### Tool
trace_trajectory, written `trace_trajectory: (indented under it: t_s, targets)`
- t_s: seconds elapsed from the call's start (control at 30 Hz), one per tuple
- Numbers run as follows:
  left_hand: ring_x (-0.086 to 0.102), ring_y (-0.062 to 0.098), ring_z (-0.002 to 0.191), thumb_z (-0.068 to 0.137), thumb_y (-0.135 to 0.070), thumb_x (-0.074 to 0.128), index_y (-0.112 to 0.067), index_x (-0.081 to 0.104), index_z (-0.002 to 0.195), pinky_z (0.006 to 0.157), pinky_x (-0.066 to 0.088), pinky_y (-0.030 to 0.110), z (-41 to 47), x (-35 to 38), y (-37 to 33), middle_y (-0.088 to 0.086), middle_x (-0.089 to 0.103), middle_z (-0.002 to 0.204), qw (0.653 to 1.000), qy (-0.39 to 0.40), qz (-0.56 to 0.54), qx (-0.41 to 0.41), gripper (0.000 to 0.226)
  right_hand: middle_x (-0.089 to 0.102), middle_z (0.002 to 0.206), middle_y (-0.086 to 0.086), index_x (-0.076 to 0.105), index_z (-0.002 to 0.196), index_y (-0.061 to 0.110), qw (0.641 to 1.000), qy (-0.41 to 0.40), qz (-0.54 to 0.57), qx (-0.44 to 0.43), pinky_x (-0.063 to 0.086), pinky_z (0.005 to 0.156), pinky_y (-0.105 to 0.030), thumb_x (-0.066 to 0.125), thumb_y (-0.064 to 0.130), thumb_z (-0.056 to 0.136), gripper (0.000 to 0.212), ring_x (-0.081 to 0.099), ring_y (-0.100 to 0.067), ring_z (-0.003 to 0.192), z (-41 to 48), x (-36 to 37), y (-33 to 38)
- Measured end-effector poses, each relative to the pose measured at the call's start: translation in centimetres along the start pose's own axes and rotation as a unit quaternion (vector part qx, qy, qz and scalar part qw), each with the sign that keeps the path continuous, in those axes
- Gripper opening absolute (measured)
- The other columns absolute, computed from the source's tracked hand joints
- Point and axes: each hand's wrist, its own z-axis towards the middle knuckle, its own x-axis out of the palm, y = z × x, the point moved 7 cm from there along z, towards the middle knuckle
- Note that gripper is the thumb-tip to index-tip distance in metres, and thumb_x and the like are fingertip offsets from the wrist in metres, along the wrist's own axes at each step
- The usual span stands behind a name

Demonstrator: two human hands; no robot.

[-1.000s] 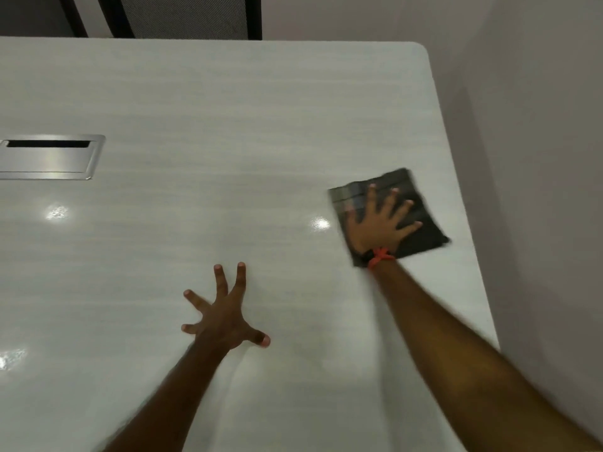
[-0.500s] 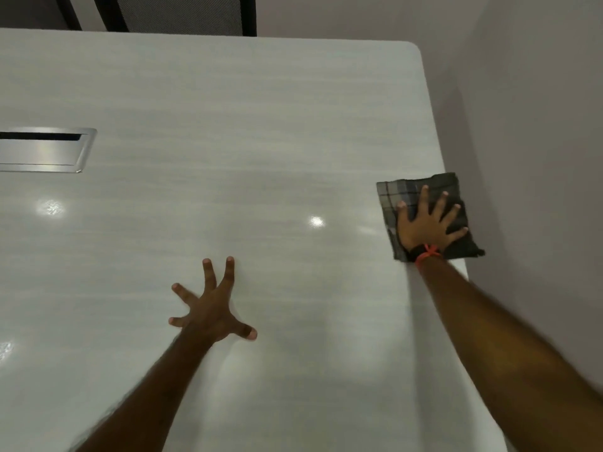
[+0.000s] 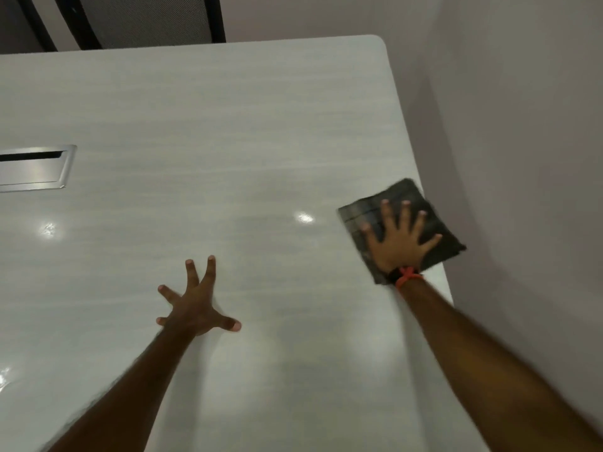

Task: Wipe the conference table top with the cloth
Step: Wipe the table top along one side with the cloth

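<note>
Currently the cloth (image 3: 357, 215) lies at the right edge of the table (image 3: 228, 125), one corner overhanging, pressed under the flat, spread right hand (image 3: 399, 241) while the left hand (image 3: 195, 308) rests splayed on bare tabletop nearer and leftward, so any rightward stroke could drag it off.

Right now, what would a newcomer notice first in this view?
The right hand presses flat, fingers spread, on a dark cloth at the right edge of the table, with one cloth corner poking past the edge beside the wall. Next comes the left hand, splayed on the glossy top near the middle, and a metal cable hatch set into the table at far left.
</note>
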Motion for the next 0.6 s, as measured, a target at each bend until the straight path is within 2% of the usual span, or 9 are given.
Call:
trace_trajectory:
  t_s: [0.1,0.2,0.3,0.37,0.4,0.43,0.53,0.6]
  targets:
    - [-0.031,0.057,0.137,0.044,-0.062,0.091,-0.057,-0.029,0.140,0.095,0.009,0.086,-0.4,0.3,-0.1,-0.011,-0.041,0.154,1.000,-0.003,-0.006,-0.004,0.155,-0.006,0.171,-0.005,-0.007,0.159,0.046,0.999,0.018,0.002,0.035,0.006,0.108,-0.084,0.001,0.087,0.083,0.087,-0.006,-0.043,0.155,0.8,-0.4,-1.8]
    - [-0.030,0.054,0.138,0.052,-0.062,0.089,-0.053,-0.028,0.143,0.098,0.010,0.084,-1.1,0.5,-0.2,-0.007,-0.039,0.156,1.000,-0.006,-0.003,-0.001,0.149,0.002,0.171,-0.009,0.001,0.161,0.042,0.999,0.013,0.023,0.023,0.004,0.107,-0.084,0.009,0.083,0.087,0.085,-0.002,-0.046,0.154,-3.9,1.0,3.0]
    - [-0.032,0.052,0.139,0.050,-0.073,0.083,-0.052,-0.037,0.137,0.104,0.005,0.082,-1.4,0.9,0.1,0.001,-0.042,0.155,1.000,0.005,0.012,0.017,0.150,0.011,0.170,-0.007,0.013,0.161,0.043,0.994,0.013,-0.010,-0.104,-0.004,0.107,-0.081,0.025,0.079,0.089,0.081,0.006,-0.046,0.154,-10.7,3.5,8.4]
    - [-0.034,0.052,0.137,0.043,-0.077,0.082,-0.055,-0.044,0.129,0.105,0.005,0.082,-2.0,1.7,0.2,0.003,-0.047,0.150,0.998,0.024,0.039,0.034,0.154,0.007,0.171,-0.001,0.008,0.159,0.047,0.980,0.036,-0.038,-0.191,-0.004,0.109,-0.080,0.024,0.083,0.088,0.082,0.005,-0.041,0.156,-12.2,3.8,8.4]
    - [-0.035,0.053,0.136,0.044,-0.075,0.083,-0.056,-0.044,0.129,0.104,0.008,0.082,-2.5,2.4,0.2,0.000,-0.050,0.147,0.998,0.033,0.047,0.039,0.154,0.004,0.171,0.003,0.005,0.159,0.050,0.978,0.038,-0.046,-0.201,-0.002,0.110,-0.080,0.021,0.085,0.086,0.082,0.004,-0.038,0.156,-11.6,3.3,7.0]
    - [-0.035,0.053,0.137,0.046,-0.072,0.085,-0.056,-0.042,0.131,0.103,0.011,0.082,-3.0,3.1,0.1,-0.002,-0.051,0.146,0.997,0.039,0.048,0.041,0.154,0.002,0.171,0.006,0.003,0.158,0.053,0.982,0.034,-0.046,-0.179,0.000,0.111,-0.080,0.018,0.087,0.084,0.082,0.002,-0.035,0.157,-10.3,2.6,4.8]
    - [-0.034,0.050,0.139,0.048,-0.070,0.085,-0.054,-0.038,0.137,0.104,0.014,0.079,-4.6,5.0,0.1,-0.005,-0.051,0.148,0.994,0.039,0.082,0.062,0.152,0.000,0.172,0.005,-0.002,0.157,0.054,0.999,0.023,-0.022,-0.016,0.006,0.110,-0.081,0.008,0.089,0.081,0.084,-0.001,-0.035,0.157,-6.0,0.2,-3.0]
    - [-0.034,0.048,0.140,0.049,-0.074,0.082,-0.053,-0.037,0.138,0.105,0.013,0.078,-5.2,5.9,0.5,-0.004,-0.050,0.148,0.992,0.038,0.098,0.074,0.150,-0.003,0.172,0.000,-0.004,0.158,0.050,0.999,0.033,-0.003,0.038,0.010,0.109,-0.082,0.005,0.088,0.080,0.088,-0.003,-0.039,0.156,-5.3,-0.2,-4.9]
